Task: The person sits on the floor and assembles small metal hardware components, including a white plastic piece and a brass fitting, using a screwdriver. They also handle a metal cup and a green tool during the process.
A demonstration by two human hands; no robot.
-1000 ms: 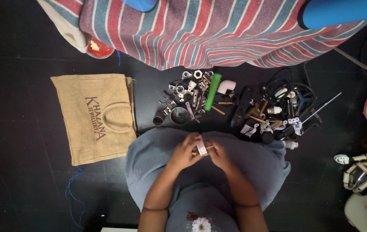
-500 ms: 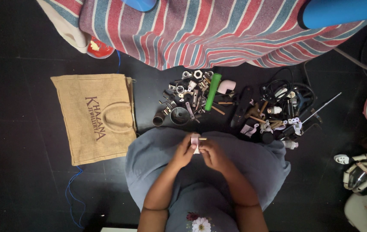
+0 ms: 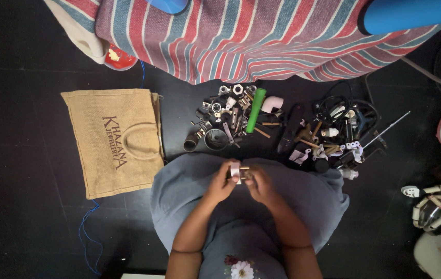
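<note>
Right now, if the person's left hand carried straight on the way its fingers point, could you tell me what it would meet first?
Probably the small white plastic piece pinched by the left hand itself, then the right hand just beyond; depth is hard to judge from above.

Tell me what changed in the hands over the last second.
The small pale clip turned from tilted to upright between the fingertips and rose slightly; both the left hand and right hand kept their grip, now closer together. The hardware pile and jute bag stayed put.
</note>
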